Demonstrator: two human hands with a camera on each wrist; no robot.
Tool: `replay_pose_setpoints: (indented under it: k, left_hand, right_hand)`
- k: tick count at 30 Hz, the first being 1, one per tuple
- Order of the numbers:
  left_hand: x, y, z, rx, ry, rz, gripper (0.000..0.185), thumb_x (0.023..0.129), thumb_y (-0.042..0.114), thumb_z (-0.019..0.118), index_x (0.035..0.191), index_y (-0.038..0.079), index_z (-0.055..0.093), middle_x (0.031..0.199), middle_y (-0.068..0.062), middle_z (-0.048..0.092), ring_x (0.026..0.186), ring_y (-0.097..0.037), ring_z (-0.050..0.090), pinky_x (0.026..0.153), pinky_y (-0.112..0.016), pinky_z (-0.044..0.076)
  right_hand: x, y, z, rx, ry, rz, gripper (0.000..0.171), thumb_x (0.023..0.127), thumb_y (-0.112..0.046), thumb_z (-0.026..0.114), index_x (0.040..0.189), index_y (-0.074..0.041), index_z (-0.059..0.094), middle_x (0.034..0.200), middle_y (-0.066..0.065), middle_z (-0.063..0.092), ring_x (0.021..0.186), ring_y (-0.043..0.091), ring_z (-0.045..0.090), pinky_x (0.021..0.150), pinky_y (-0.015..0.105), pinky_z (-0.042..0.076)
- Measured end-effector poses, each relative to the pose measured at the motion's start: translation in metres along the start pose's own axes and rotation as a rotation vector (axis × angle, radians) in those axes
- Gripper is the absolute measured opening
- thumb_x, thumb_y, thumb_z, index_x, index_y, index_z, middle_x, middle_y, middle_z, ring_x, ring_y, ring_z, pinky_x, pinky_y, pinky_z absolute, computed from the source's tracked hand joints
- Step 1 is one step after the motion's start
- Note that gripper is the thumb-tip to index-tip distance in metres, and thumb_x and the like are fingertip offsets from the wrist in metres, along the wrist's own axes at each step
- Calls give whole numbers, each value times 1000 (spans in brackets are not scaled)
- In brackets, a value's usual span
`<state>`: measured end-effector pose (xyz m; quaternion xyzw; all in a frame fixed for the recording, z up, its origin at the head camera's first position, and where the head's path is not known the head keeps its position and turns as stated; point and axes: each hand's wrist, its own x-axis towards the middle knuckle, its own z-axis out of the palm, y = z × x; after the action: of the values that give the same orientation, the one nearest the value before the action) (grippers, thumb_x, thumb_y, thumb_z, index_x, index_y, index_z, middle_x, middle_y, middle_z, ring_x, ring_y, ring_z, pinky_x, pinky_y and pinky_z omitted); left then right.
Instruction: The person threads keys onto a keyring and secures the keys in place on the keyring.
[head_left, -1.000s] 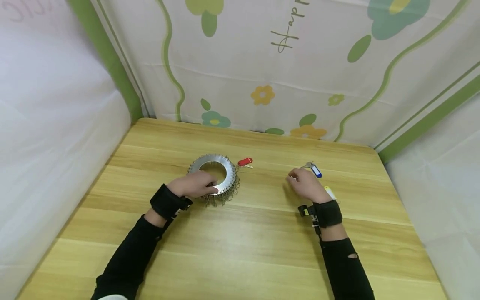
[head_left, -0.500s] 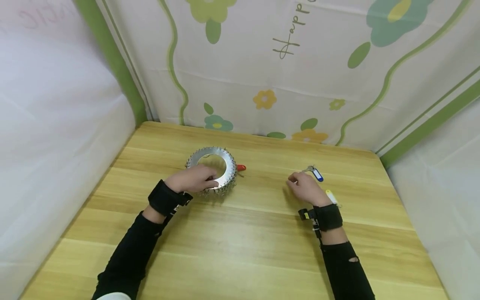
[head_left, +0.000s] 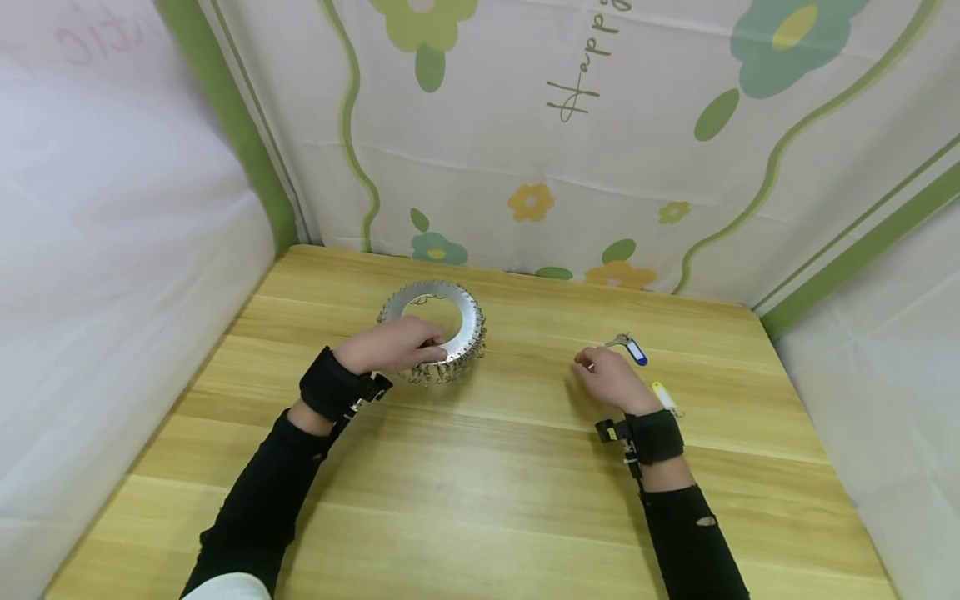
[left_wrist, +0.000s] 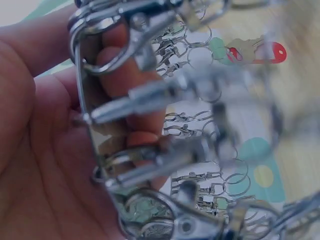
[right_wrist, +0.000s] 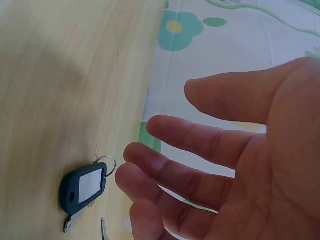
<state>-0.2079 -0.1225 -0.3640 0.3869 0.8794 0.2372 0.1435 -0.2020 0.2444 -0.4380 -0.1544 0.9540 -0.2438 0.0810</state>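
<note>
My left hand (head_left: 393,343) grips the near-left part of a flat silver metal ring (head_left: 471,321), thumb on top and fingers through its centre. Many small metal clasps (head_left: 450,369) with split rings hang around its edge. In the left wrist view, the fingers curl behind the ring's band, and close clasps (left_wrist: 175,215) blur across the picture. Past them lies a red key tag (left_wrist: 272,52) with a key, hidden in the head view. My right hand (head_left: 615,379) holds nothing, fingers loosely bent. Near its fingertips lies a blue key tag (right_wrist: 80,190) with a key.
A yellow key tag (head_left: 662,395) with a white label lies beside the right wrist on the wooden table (head_left: 480,483). A floral white curtain (head_left: 465,142) stands behind the table's far edge, and white cloth walls (head_left: 135,183) flank it.
My left hand has moved the metal ring up and slightly right in the head view, and it now covers the red key tag. The right hand has stayed nearly still.
</note>
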Motion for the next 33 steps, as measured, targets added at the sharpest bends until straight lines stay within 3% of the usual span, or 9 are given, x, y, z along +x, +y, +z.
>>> replay_pose_setpoints:
  k: [6, 11, 14, 18, 24, 33]
  left_hand:
    - [5, 3, -2, -14, -10, 56, 25, 98, 20, 53, 75, 12, 49, 63, 5, 36, 54, -9, 35, 59, -25, 33]
    - [3, -2, -3, -3, 27, -4, 29, 98, 17, 54, 71, 11, 44, 62, 5, 33, 53, -10, 32, 60, -26, 32]
    - [3, -1, -5, -5, 12, -22, 29, 98, 18, 53, 72, 11, 43, 62, 4, 33, 53, -10, 32, 60, -27, 32]
    - [8, 3, -5, -1, 4, 24, 28, 99, 18, 52, 73, 11, 44, 62, 4, 32, 53, -10, 30, 60, -27, 31]
    - [27, 8, 4, -35, -32, 119, 21, 98, 19, 53, 79, 11, 50, 65, 4, 37, 56, -9, 34, 60, -25, 31]
    - [21, -26, 35, 7, -63, 6, 31, 97, 17, 56, 69, 12, 43, 62, 6, 31, 53, -7, 30, 57, -23, 30]
  right_hand:
    - [-1, 1, 2, -2, -7, -1, 27, 97, -18, 52, 111, 3, 62, 102, 16, 64, 90, 27, 60, 75, 42, 48]
    - [-3, 1, 2, -1, -10, -4, 28, 97, -18, 52, 112, 3, 62, 103, 16, 63, 92, 28, 60, 77, 44, 48]
    - [-5, 2, 1, 0, -9, 4, 28, 98, -19, 51, 112, 3, 62, 105, 17, 63, 93, 29, 60, 77, 44, 48]
    - [-7, 3, -1, 2, -7, 2, 29, 98, -18, 50, 113, 3, 62, 105, 18, 63, 94, 30, 60, 78, 44, 48]
    - [-7, 3, -2, -3, 5, -4, 27, 97, -17, 52, 111, 4, 62, 104, 17, 63, 93, 30, 60, 78, 45, 48]
    - [-2, -4, 0, 17, -5, -15, 27, 97, -19, 53, 110, 3, 63, 101, 15, 64, 90, 27, 60, 76, 43, 48]
